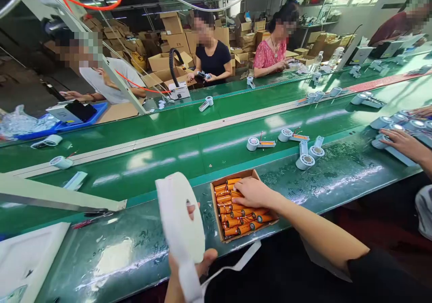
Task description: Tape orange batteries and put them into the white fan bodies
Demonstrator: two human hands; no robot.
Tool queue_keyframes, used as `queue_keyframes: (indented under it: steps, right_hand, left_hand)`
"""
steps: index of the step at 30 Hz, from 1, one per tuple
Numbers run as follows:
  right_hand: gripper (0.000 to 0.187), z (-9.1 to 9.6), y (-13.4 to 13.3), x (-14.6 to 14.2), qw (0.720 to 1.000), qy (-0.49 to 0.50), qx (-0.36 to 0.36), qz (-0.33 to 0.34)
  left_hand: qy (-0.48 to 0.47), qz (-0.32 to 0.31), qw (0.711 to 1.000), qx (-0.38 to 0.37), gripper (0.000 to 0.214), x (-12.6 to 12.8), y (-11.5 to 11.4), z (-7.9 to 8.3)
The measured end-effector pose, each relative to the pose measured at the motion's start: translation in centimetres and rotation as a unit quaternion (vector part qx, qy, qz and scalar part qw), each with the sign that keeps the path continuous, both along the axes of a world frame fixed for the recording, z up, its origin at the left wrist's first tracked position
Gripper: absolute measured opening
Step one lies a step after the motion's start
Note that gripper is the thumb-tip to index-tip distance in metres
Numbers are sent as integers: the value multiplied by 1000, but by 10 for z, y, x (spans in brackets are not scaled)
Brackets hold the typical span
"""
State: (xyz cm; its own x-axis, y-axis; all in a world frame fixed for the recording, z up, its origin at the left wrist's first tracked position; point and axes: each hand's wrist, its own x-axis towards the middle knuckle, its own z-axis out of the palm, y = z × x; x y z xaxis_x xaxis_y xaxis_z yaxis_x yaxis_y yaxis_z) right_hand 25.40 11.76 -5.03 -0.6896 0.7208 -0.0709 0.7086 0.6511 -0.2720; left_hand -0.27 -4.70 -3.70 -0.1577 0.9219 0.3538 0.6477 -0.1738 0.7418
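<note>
A wide roll of white tape (180,217) stands on edge in my left hand (202,262). The fingers are wrapped round the roll, one showing through its core hole, and a loose strip of tape trails toward my lap. My right hand (254,191) reaches into an open cardboard box (216,213). Its fingers curl down onto the wired orange batteries (236,220), gripping at one near the box's far side; the thumb is hidden. Rows of these cylindrical batteries, with thin dark and red leads, lie in the box, which sits on the green bench edge.
Grey-white round-headed housings (305,159) lie beyond the box, some with orange batteries in their handles. A green conveyor (162,159) runs across behind. At right, a co-worker's hands (401,142) touch grouped housings. A white tray (30,258) and metal post (67,195) stand left. People sit opposite.
</note>
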Motion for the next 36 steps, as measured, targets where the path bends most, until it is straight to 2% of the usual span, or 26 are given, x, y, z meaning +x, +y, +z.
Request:
queue_keyframes:
  steps: [3, 6, 8, 10, 13, 19, 21, 22, 24, 25, 27, 29, 30, 32, 34, 36]
  right_hand:
    - [52, 1, 2, 3, 998, 1, -58, -5]
    - [47, 2, 7, 8, 995, 15, -97, 0]
    - [43, 2, 14, 11, 993, 30, -113, 16]
    - [36, 2, 22, 14, 987, 48, -141, 63]
    - [28, 2, 31, 16, 973, 48, -190, 126]
    - [38, 8, 35, 14, 960, 31, -235, 146]
    - [40, 10, 36, 16, 952, 68, -264, 141]
    - [38, 11, 36, 18, 944, 115, -283, 125]
    - [35, 14, 33, 25, 912, 263, -312, 42]
    - [35, 16, 30, 29, 881, 350, -317, -20]
    - [40, 23, 19, 36, 800, 497, -301, -146]
    - [44, 31, 4, 39, 741, 573, -275, -217]
    - [43, 36, -3, 38, 730, 587, -267, -227]
    - [37, 44, -13, 36, 738, 581, -270, -212]
    - [33, 48, -15, 34, 743, 570, -302, -180]
    - [36, 47, -12, 36, 729, 565, -356, -150]
  left_hand:
    - [3, -58, 998, 4, 75, 10, 15, -3]
    - [94, -96, 990, 42, 71, 16, 30, -4]
    - [172, -113, 975, 87, 69, 14, 36, -4]
    - [235, -117, 957, 122, 67, 10, 41, -4]
    - [288, -106, 942, 135, 65, 3, 45, -2]
    - [350, -103, 916, 165, 60, -3, 53, 1]
    - [361, -87, 910, 183, 60, -4, 55, 1]
    - [366, -79, 908, 189, 60, -6, 56, 2]
    - [388, -70, 898, 198, 60, -8, 57, 3]
    - [401, -66, 891, 201, 60, -9, 57, 4]
    - [425, -58, 881, 200, 59, -11, 56, 6]
    - [442, -57, 873, 199, 60, -8, 57, 8]
    - [448, -60, 870, 198, 61, -6, 58, 9]
    - [461, -73, 863, 194, 63, 0, 60, 13]
    - [467, -83, 862, 180, 66, 5, 64, 17]
    - [461, -93, 870, 148, 69, 11, 67, 23]
